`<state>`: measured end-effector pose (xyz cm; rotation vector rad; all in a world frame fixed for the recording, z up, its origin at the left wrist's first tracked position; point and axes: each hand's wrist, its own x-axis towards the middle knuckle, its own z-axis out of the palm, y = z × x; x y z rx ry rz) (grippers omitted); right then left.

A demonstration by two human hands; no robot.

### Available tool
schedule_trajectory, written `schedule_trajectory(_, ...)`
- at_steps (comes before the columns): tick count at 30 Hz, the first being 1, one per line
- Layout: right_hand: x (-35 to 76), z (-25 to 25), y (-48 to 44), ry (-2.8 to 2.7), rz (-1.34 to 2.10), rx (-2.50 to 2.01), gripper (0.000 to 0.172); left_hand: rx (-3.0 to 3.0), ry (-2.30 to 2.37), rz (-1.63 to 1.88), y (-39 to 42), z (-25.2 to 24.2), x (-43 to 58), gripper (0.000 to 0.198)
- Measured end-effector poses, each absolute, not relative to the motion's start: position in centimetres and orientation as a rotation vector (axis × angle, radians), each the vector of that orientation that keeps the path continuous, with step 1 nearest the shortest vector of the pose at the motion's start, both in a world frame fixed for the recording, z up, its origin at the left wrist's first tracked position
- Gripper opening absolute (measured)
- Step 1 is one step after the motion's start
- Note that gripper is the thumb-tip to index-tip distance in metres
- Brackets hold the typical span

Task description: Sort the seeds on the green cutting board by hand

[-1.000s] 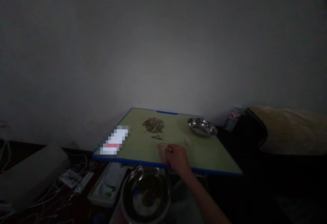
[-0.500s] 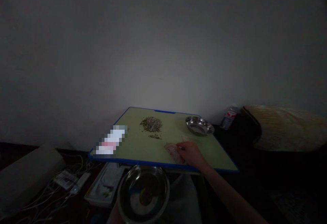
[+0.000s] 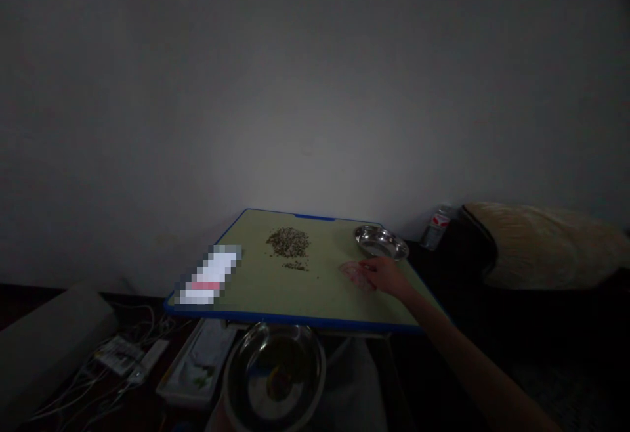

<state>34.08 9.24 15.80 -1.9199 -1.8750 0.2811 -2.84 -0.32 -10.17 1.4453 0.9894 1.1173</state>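
Observation:
My right hand reaches in from the lower right over the pale green tabletop with a blue rim. Its fingers are closed on a clear protractor with reddish markings, held low over the board. Left of it lies a loose pile of small dark grains, with a thin line of grains just in front. One stray grain sits between pile and protractor. Just beyond my hand stands a shiny steel bowl. A second steel bowl is below the table's front edge. My left hand is not visible.
A bright, blurred-out rectangle lies at the table's left. White cables and a white tray are lower left. A labelled plastic bottle and a pale cushion-like bundle are at right. A wall rises behind.
My right hand has moved right and away from me with the protractor, closer to the far bowl. A stray grain now shows on the board. The view has shifted slightly.

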Motion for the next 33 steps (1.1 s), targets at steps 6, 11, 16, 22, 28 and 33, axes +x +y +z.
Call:
schedule_trajectory(6, 34.3, 16.1, 9.4, -1.873, 0.305, -1.930, 0.028, 1.570, 1.039, 1.227, -0.1, -5.1, -2.6, 0.074)
schedule_trajectory(11, 33.7, 16.2, 9.3, -1.830, 0.297, -1.858, 0.033, 1.692, 1.108, 1.337, -0.9, -0.5, -2.8, 0.058)
schedule_trajectory(16, 31.1, 15.1, 9.5, -1.773, 0.247, -1.841, 0.031, 1.777, 1.159, 1.366, -1.8, 1.3, -2.2, 0.053)
schedule_trajectory(22, 28.2, 13.3, 9.4, -1.812, 0.174, -1.840, 0.030, 1.797, 1.196, 1.384, -2.0, 1.4, -2.0, 0.055)
schedule_trajectory(28, 27.0, 12.9, 9.4, -1.806, 0.184, -1.858, 0.029, 1.777, 1.177, 1.381, -1.7, -0.2, -2.3, 0.058)
schedule_trajectory(33, 26.5, 12.7, 9.6, -1.771, 0.191, -1.851, 0.031, 1.742, 1.158, 1.420, -1.2, -3.1, -1.8, 0.062)
